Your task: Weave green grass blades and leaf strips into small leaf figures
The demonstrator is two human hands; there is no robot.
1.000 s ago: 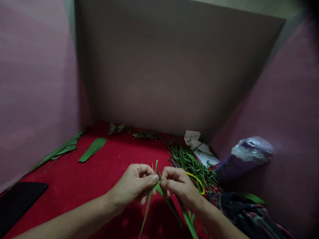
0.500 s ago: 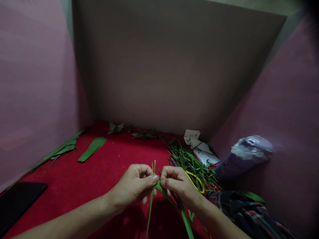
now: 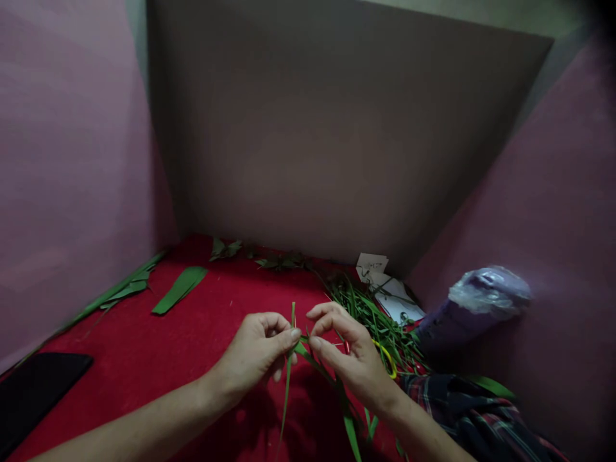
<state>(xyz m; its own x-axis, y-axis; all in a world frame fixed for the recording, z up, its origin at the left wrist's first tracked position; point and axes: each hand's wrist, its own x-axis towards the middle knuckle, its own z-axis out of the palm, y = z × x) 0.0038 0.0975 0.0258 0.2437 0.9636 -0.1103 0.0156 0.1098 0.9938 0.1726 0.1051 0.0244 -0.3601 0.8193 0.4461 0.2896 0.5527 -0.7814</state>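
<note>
nearest, between the two hands, a slim green strip of leaf (image 3: 287, 391) stands close to upright, and a broader green leaf strip (image 3: 315, 364) slants down to its right; the two seem to meet under the thumb of the left hand (image 3: 260, 351). the slim strip should be very light, limp along its long lower end, a little springier at its short top, probably smooth and easy to crease or split lengthwise, so a flat, gentle pinch at the crossing suits it best. the left hand has such a pinch, thumb pressed against a bent index finger, palm turned towards the strip. just right of the slim strip, the right hand (image 3: 347, 356) arches, thumb and fingers curved towards the crossing (whether its tips hold a thin end, i cannot tell). well left of the slim strip lies a flat black slab (image 3: 43, 398); well right of it, a dark plaid cloth (image 3: 457, 410). beyond it to the right are a yellow looped handle (image 3: 391, 362) and a tangled heap of green leaf strips (image 3: 380, 317); beyond it to the left, a broad flat green leaf (image 3: 180, 292). farthest behind it rises a plain grey wall (image 3: 337, 147)
</note>
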